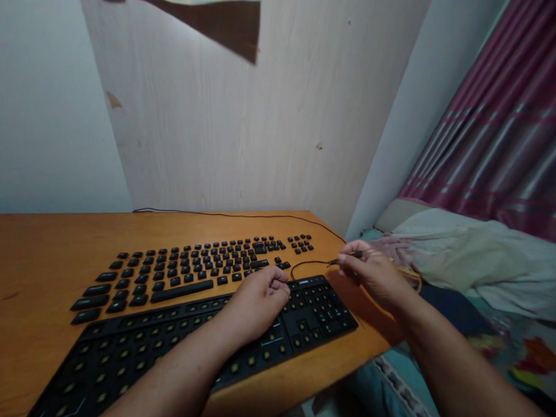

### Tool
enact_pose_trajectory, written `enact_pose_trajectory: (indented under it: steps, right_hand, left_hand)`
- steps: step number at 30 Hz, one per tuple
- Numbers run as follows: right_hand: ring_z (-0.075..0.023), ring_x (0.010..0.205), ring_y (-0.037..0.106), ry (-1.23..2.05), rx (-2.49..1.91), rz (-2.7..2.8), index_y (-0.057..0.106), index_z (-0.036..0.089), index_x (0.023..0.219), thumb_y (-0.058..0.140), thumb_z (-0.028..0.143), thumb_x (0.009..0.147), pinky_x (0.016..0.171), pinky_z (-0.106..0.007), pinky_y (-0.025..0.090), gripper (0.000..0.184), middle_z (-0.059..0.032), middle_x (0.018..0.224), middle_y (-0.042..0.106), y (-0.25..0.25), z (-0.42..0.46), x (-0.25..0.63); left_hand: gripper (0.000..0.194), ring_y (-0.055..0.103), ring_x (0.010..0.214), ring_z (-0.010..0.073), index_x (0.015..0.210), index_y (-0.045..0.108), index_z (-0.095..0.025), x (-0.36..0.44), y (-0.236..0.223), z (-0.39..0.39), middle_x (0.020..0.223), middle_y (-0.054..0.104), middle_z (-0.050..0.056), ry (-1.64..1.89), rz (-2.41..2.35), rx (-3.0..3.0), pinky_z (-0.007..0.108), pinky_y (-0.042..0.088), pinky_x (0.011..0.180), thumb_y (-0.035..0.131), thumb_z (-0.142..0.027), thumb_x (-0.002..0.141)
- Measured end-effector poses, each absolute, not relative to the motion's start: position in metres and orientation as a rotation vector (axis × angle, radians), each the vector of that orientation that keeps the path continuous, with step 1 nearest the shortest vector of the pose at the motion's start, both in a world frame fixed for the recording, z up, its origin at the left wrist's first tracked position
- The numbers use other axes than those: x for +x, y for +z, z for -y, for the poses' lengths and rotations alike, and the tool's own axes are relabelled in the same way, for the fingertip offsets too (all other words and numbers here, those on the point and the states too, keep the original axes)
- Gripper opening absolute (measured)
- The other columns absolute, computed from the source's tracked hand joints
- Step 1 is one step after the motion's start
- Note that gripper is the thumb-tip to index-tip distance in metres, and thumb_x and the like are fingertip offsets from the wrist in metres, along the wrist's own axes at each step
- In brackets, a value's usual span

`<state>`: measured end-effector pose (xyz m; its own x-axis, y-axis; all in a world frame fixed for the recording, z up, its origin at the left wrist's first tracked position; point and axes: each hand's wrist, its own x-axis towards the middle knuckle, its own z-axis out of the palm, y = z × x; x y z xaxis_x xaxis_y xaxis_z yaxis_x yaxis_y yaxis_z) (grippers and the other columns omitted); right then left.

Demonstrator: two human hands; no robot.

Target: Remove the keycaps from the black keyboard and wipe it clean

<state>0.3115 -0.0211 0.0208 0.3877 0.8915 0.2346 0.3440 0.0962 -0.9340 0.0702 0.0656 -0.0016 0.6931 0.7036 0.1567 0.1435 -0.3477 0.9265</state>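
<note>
My left hand (263, 298) rests over the right half of a black keyboard (305, 321), fingers curled in. Whatever may be inside those fingers is hidden. The keyboard base lies along the desk's near edge, with most of its keys removed and the yellowish key posts bare; the number pad at its right end still has some keys. Right of the keyboard's far corner, my right hand (368, 269) is closed in a pinch on a slim dark stick-like tool (356, 254), its thin end pointing left near the cable. Its exact kind is unclear.
Loose black keycaps (183, 291) lie in rows behind the keyboard on the wooden desk (31, 262). A thin black cable (223, 214) runs along the wall side and down the right. Right of the desk are a bed with bedding (487, 261) and a curtain (499, 119).
</note>
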Motion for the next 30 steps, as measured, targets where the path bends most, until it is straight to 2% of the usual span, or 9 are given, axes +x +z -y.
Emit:
enact_pose_trajectory:
  steps: [4, 9, 18, 30]
  right_hand:
    - [-0.0111, 0.052, 0.052, 0.764, -1.497, 1.202, 0.055, 0.020, 0.086, 0.074, 0.049, 0.073, 0.049, -0.023, 0.040, 0.037, -0.0001, 0.068, 0.065, 0.017, 0.048, 0.292]
    - [-0.0107, 0.050, 0.048, 0.813, -1.540, 1.118, 0.054, 0.021, 0.080, 0.071, 0.056, 0.074, 0.047, -0.022, 0.035, 0.039, 0.0019, 0.063, 0.060, 0.003, 0.065, 0.273]
    - [-0.0125, 0.053, 0.046, 0.586, -1.622, 1.205, 0.055, 0.021, 0.079, 0.064, 0.053, 0.081, 0.051, -0.024, 0.035, 0.033, 0.0030, 0.061, 0.054, -0.017, 0.067, 0.258]
    - [-0.0146, 0.055, 0.051, 0.382, -1.773, 1.322, 0.054, 0.020, 0.082, 0.056, 0.051, 0.087, 0.053, -0.026, 0.037, 0.031, 0.0024, 0.062, 0.054, -0.021, 0.066, 0.252]
  left_hand:
    - [0.020, 0.058, 0.077, 0.0166, 0.090, 0.061, -0.017, 0.070, -0.003, -0.066, 0.081, 0.065, 0.002, 0.678, -0.659, 1.904, 0.027, 0.044, 0.069, 0.054, -0.033, 0.080]
    - [0.019, 0.058, 0.073, 0.0160, 0.090, 0.061, -0.017, 0.070, -0.003, -0.066, 0.079, 0.065, 0.002, 0.677, -0.655, 1.945, 0.027, 0.043, 0.066, 0.053, -0.032, 0.082]
    - [0.018, 0.059, 0.073, 0.0167, 0.090, 0.062, -0.017, 0.071, -0.007, -0.068, 0.077, 0.064, 0.002, 0.713, -0.635, 2.022, 0.027, 0.044, 0.065, 0.052, -0.029, 0.082]
    - [0.014, 0.060, 0.075, 0.0159, 0.091, 0.060, -0.017, 0.074, -0.013, -0.068, 0.080, 0.065, 0.002, 0.720, -0.641, 2.063, 0.026, 0.046, 0.067, 0.050, -0.019, 0.081]
